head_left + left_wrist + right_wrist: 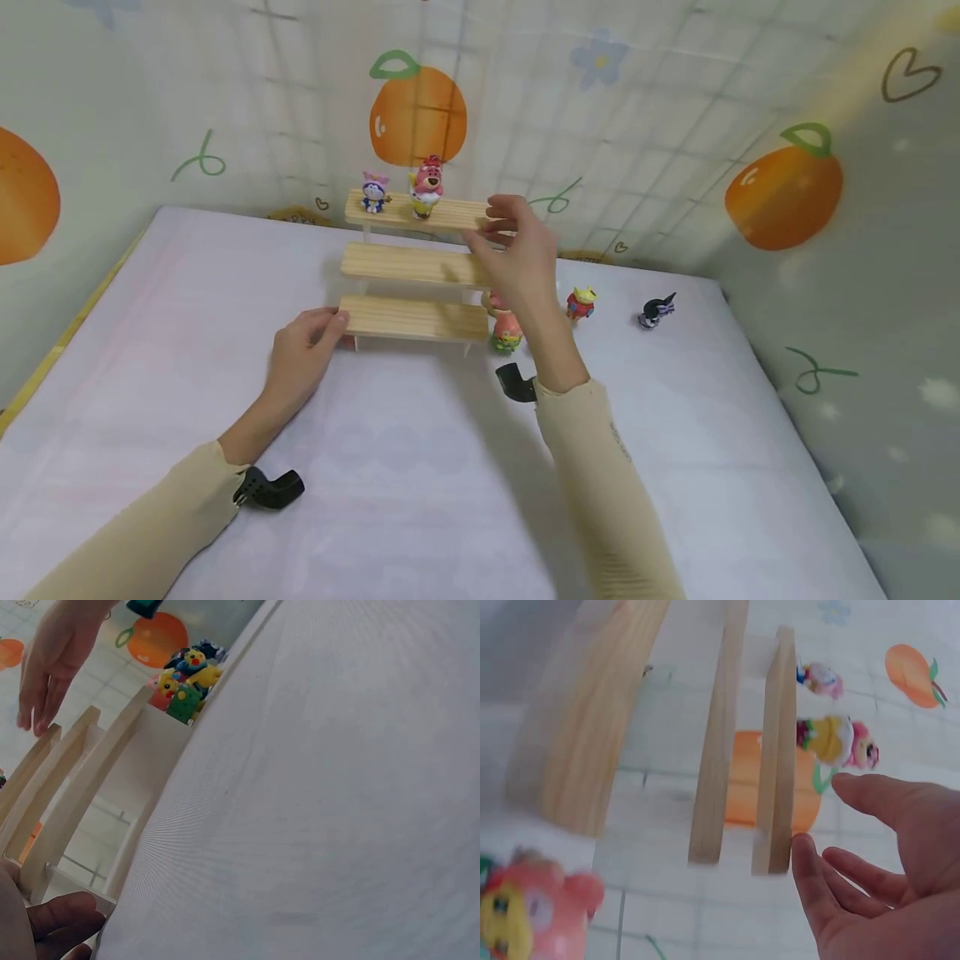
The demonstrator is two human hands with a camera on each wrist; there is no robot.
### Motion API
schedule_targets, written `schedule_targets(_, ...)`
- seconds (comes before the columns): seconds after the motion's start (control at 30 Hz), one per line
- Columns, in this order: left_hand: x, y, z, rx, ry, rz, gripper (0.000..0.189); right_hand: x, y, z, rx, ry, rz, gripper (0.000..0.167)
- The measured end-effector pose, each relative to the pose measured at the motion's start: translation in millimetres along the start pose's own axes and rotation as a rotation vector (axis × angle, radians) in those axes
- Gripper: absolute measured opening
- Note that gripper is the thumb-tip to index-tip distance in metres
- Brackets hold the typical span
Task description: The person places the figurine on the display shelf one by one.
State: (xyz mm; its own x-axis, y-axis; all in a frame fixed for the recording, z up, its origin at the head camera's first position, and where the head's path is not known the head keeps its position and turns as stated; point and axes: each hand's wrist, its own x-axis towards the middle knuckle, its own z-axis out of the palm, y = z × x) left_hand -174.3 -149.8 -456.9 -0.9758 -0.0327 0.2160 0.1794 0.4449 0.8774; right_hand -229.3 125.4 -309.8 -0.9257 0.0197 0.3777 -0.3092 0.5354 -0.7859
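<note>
A three-tier wooden display stand (412, 319) faces me on the table. My left hand (302, 350) grips the left end of its lowest shelf, thumb on top and fingers curled below. At the right end of the top shelf is my right hand (521, 250); its fingers are loosely bent and apart from the thumb, holding nothing. In the right wrist view a fingertip (804, 847) lies right at the shelf's end. On the top shelf stand a small figurine with a pink hat (374, 193) and a pink bear figurine (426, 187) with yellow and white below.
Beside the stand's right side is a pink and green figurine (507, 332), partly hidden by my right hand. Farther right are a red and yellow figurine (581, 303) and a black and purple one (656, 311). A curtain with printed oranges (417, 112) hangs behind the table.
</note>
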Motion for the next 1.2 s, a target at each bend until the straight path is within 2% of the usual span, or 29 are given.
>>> schedule_targets(0.27,1.6,-1.0,1.9,-0.011,-0.008,0.017,0.047,-14.4,23,-26,-0.067,0.098,-0.005,0.042)
schedule_targets(0.6,2.9,0.1,1.1,-0.009,-0.007,0.032,0.046,-19.9,33,-30,-0.068,0.141,-0.024,0.037)
schedule_targets(0.77,0.6,-2.4,-2.7,-0.006,0.011,0.014,0.044,-17.4,32,-35,-0.082,0.143,-0.032,0.036)
schedule_targets(0.97,0.0,-3.4,-3.6,-0.017,0.011,0.011,0.045,-15.9,40,-55,-0.119,0.162,0.026,0.037)
schedule_targets(1.2,1.0,-3.7,-1.7,-0.006,0.010,0.015,0.046,-15.7,56,-94,-0.128,0.246,0.151,0.039)
